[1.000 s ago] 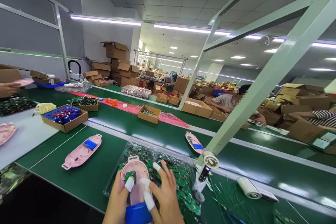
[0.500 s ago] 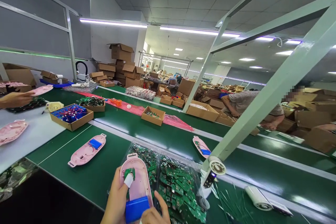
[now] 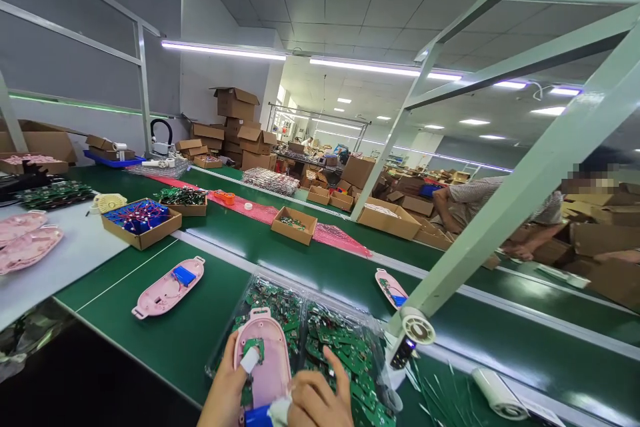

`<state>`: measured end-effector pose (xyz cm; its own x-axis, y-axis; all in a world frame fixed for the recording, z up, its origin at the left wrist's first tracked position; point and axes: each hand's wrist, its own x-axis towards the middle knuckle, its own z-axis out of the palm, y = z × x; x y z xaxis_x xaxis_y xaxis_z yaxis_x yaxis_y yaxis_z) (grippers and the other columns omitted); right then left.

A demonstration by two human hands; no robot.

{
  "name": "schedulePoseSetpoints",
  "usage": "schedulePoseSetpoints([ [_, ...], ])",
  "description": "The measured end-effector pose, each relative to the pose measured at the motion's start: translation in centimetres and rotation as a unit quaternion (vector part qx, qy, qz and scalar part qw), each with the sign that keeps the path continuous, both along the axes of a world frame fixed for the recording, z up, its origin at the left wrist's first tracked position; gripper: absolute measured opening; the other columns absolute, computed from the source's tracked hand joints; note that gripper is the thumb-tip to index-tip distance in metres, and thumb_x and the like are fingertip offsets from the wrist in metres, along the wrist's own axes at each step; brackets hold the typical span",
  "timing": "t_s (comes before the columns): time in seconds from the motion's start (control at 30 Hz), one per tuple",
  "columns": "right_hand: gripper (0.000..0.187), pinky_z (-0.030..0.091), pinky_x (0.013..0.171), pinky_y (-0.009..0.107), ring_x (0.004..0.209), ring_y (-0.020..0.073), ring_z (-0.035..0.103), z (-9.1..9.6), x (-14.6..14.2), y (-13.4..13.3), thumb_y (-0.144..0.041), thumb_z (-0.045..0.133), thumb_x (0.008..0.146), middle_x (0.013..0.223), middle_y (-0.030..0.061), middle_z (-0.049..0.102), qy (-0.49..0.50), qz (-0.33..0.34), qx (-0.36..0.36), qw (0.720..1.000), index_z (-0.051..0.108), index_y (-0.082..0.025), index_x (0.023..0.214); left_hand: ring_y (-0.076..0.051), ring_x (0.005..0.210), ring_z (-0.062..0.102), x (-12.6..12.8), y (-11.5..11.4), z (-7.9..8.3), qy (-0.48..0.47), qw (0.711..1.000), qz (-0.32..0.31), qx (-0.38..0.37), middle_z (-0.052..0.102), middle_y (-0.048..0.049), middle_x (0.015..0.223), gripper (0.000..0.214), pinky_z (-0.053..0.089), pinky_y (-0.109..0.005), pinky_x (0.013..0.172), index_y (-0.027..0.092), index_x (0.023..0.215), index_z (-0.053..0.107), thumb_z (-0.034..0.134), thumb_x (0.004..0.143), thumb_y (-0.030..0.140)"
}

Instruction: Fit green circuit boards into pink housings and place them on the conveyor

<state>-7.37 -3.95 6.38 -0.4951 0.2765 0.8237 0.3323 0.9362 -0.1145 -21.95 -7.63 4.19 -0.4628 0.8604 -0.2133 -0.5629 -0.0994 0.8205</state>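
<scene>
Two hands at one pink housing [image 3: 263,363], which lay on a clear bag [image 3: 280,300] of green boards over the green belt [image 3: 150,340]. Left hand [image 3: 225,383] closed on the housing's edge, its white-capped thumb [image 3: 249,360] pressed on a small green board [image 3: 253,345] inside. Right hand [image 3: 317,401] lay at the housing's lower end beside a blue battery [image 3: 257,416]; whether it gripped anything could not be told. Also on the belt: a second housing [image 3: 169,287], a third housing [image 3: 391,289], a cardboard box [image 3: 293,225] of boards. A white cylinder [image 3: 497,393] lay right of the bag, beyond green wires [image 3: 445,403]. A pale-green strut [image 3: 505,193] crossed the view, partly blocking a co-worker [image 3: 475,200] among cartons [image 3: 600,240].
</scene>
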Motion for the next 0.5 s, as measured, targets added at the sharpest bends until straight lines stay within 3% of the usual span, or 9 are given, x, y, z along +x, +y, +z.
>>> schedulePoseSetpoints([
  [0.07,0.038,0.012,0.117,0.052,0.064,0.008,0.061,0.5,-0.9,0.5,-0.007,0.044,0.093,0.051,-0.0094,0.057,0.004,-0.005,0.088,0.996,0.054,-0.02,0.059,-0.018,0.084,0.067,0.4,-0.5,0.2,-0.01,0.999,-0.043,0.016,0.069,-0.0044,0.102,0.034,0.053,-0.031,0.072,0.022,0.111,0.06,0.065,0.082,0.038],
  [0.13,0.041,0.013,0.116,0.053,0.062,0.0067,0.059,0.7,-1.6,0.9,-0.009,0.043,0.094,0.047,-0.0099,0.052,0.005,0.002,0.136,0.991,0.048,-0.018,0.054,-0.016,0.084,0.065,0.8,-1.0,0.4,0.0,0.998,-0.056,0.022,0.067,-0.006,0.107,0.028,0.055,-0.034,0.073,0.02,0.112,0.06,0.059,0.088,0.035],
  [0.3,0.039,0.015,0.115,0.056,0.065,0.0074,0.061,1.0,-2.0,1.5,-0.005,0.042,0.091,0.047,-0.0087,0.051,-0.029,-0.004,0.16,0.987,0.048,-0.017,0.055,-0.02,0.096,0.063,1.4,-1.7,0.6,0.022,0.998,-0.049,0.028,0.062,-0.0077,0.118,0.031,0.055,-0.04,0.081,0.02,0.117,0.059,0.056,0.089,0.035],
  [0.5,0.042,0.015,0.116,0.054,0.064,0.007,0.061,1.2,-2.0,1.5,-0.007,0.04,0.095,0.048,-0.0086,0.051,-0.024,0.003,0.154,0.988,0.048,-0.017,0.055,-0.021,0.102,0.061,1.4,-1.9,-0.3,0.061,0.998,-0.017,0.023,0.06,-0.0085,0.124,0.03,0.053,-0.042,0.086,0.022,0.117,0.059,0.055,0.09,0.034],
])
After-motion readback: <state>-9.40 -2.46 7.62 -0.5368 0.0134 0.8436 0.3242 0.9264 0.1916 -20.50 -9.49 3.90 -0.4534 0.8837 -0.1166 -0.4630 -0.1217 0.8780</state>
